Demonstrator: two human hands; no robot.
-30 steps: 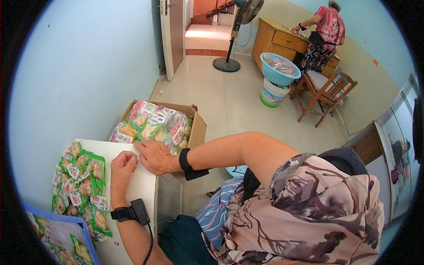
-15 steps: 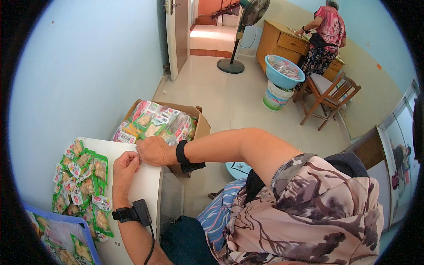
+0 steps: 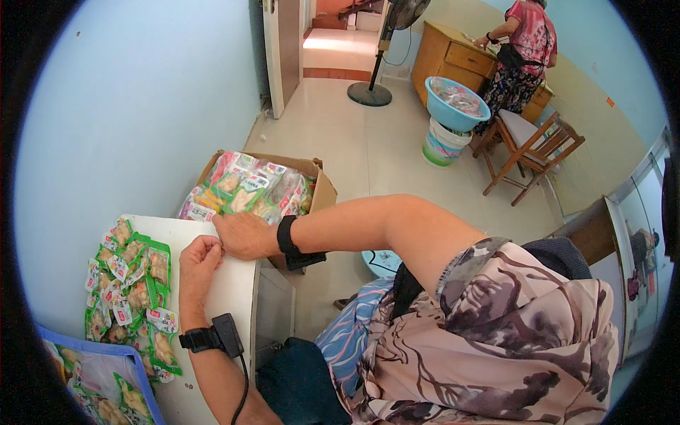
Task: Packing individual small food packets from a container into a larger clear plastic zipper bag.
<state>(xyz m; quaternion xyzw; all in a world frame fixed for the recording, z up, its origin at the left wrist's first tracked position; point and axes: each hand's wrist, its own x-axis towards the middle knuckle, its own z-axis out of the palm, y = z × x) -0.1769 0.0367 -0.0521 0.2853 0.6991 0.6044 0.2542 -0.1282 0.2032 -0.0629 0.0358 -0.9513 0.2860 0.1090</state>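
My left hand (image 3: 200, 261) is over the white tabletop (image 3: 223, 297), its fingertips closed in a pinch; anything between them is too small to make out. Just right of it, by the table's far corner, my right hand (image 3: 244, 234) has bent fingers meeting near the left fingertips, whatever they hold hidden. Left of my hands lies a pile of small green snack packets (image 3: 127, 290). Behind the table sits a cardboard box (image 3: 322, 191) full of plastic-bagged packets (image 3: 248, 188).
At lower left is a blue bin (image 3: 142, 375) with packets. Ahead are an open door (image 3: 282, 57), a fan (image 3: 397, 21), a blue basin (image 3: 443, 110) on a bucket (image 3: 443, 149), and a wooden chair (image 3: 528, 149). A person (image 3: 528, 39) stands at a wooden desk (image 3: 443, 49).
The view has shifted slightly. Both hands stay close together at the tabletop's far corner with only small finger movements. The packets look unmoved.
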